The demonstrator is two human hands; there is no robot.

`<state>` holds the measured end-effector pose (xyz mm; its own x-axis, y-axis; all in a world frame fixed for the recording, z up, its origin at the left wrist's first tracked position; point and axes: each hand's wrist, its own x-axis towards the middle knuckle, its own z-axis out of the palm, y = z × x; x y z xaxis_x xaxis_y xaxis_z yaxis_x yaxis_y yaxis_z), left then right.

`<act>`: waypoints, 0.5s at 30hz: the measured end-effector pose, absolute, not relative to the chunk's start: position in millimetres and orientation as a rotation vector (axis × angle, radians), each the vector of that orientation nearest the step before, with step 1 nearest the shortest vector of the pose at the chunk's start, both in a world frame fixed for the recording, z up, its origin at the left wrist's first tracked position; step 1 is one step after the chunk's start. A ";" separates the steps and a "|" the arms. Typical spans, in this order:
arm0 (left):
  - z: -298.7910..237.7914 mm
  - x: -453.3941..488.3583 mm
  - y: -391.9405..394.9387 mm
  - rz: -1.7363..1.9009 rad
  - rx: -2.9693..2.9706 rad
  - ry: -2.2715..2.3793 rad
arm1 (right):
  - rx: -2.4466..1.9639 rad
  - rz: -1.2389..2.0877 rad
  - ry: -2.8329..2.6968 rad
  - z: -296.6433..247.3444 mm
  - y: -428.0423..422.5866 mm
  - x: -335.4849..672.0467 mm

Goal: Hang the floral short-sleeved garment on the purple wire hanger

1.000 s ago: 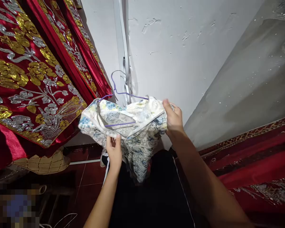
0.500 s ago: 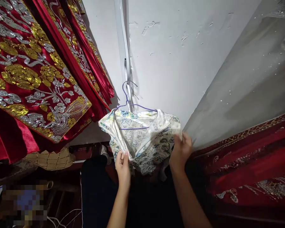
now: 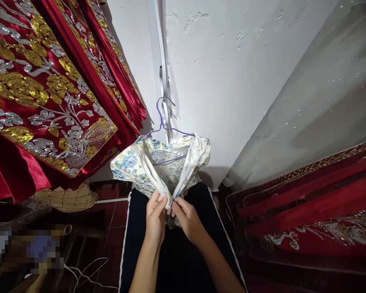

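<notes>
A white floral shirt (image 3: 129, 160) with blue and yellow flowers hangs on a purple wire hanger (image 3: 162, 122) in front of me. Its front falls open in a V, and the hanger's lower bar shows through the neckline. At the bottom of that V, my left hand (image 3: 156, 213) pinches the left front edge. Close beside it, my right hand (image 3: 186, 215) has its fingers closed on the right front edge. The two hands almost touch. Below them, the shirt's lower part is mostly hidden.
Red garments with gold and silver embroidery (image 3: 64, 101) hang at the left. A pale sheer sparkling cloth (image 3: 293, 114) and red embroidered fabric (image 3: 308, 203) are at the right. A white strip (image 3: 158, 49) runs down the wall. White cables (image 3: 85, 272) lie on the floor.
My right hand has moved left from the shirt's right sleeve to the front edge beside my left hand. The shirt's right side has swung inward, and its left sleeve now spreads out.
</notes>
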<state>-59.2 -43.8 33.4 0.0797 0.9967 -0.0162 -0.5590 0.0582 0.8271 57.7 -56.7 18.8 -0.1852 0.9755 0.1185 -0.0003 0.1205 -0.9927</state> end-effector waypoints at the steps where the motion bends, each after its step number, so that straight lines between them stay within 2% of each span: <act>1: 35.0 -59.6 -44.5 1.358 0.767 0.715 | -1.045 1.265 -1.390 19.0 -58.3 56.7; 9: 39.4 -53.3 -52.6 1.307 0.815 0.458 | -1.113 1.291 -1.244 13.3 -59.2 54.3; 15: 42.6 -45.7 -57.0 1.359 0.901 0.497 | -1.236 1.200 -1.309 9.8 -60.4 61.2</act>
<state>-45.7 -57.0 42.6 0.1830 0.9649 0.1883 -0.6154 -0.0369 0.7873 61.2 -60.4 9.8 -0.0501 0.9987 0.0075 0.0791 0.0115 -0.9968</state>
